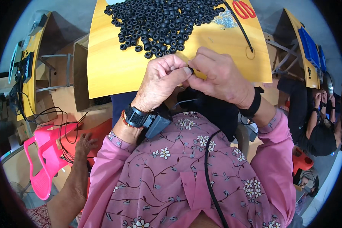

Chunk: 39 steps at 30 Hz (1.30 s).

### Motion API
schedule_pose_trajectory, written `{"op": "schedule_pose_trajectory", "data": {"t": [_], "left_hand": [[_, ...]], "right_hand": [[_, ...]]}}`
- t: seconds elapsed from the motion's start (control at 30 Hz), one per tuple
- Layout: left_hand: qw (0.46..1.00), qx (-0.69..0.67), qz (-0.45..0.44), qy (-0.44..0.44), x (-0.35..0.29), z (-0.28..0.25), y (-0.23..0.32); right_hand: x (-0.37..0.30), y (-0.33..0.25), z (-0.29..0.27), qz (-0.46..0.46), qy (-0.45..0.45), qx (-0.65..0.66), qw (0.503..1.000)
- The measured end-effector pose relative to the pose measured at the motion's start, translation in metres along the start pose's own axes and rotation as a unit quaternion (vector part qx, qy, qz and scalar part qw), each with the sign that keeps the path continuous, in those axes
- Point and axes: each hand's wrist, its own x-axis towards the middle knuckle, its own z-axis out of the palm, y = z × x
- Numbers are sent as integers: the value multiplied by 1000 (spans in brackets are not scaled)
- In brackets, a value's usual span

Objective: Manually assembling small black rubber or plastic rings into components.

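Both of my hands meet just over the near edge of the yellow table (114, 72), fingertips pinched together around a small black ring-like piece (191, 70). My left hand (161, 78) has its thumb and fingers closed on one side of it. From the other side my right hand (218, 74) grips it, fingers curled; most of the piece is hidden by the fingers. It looks like the pieces in the big pile of black round parts with holes (159, 24) beyond my hands. Black straps circle both wrists.
Right of the pile lies a heap of tiny silvery parts (226, 19). Beside it are a black rod or tube (239, 24) and red-handled scissors (244, 9). A pink plastic chair (43, 159) and another person's arm (78, 171) are at left. Another person (319, 133) sits at right.
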Motion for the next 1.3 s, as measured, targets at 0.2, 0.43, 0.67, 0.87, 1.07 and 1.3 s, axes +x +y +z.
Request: {"op": "schedule_pose_trajectory", "data": {"t": [0.2, 0.43, 0.67, 0.87, 1.07, 1.3], "left_hand": [[997, -79, -3, -5, 1, 3, -2], [993, -113, 9, -23, 3, -2, -7], [992, -126, 12, -26, 2, -3, -6], [992, -122, 18, -17, 2, -3, -6], [992, -123, 16, -36, 2, -9, -10], [994, -107, 19, -31, 3, -8, -11]], "right_hand": [[-6, 12, 8, 77, 7, 119, 990], [-4, 12, 10, 75, 16, 154, 985], [-2, 9, 7, 67, 3, 137, 988], [2, 6, 4, 31, -8, 98, 995], [6, 5, 0, 19, -32, 72, 997], [9, 9, -7, 6, -79, 27, 996]]}}
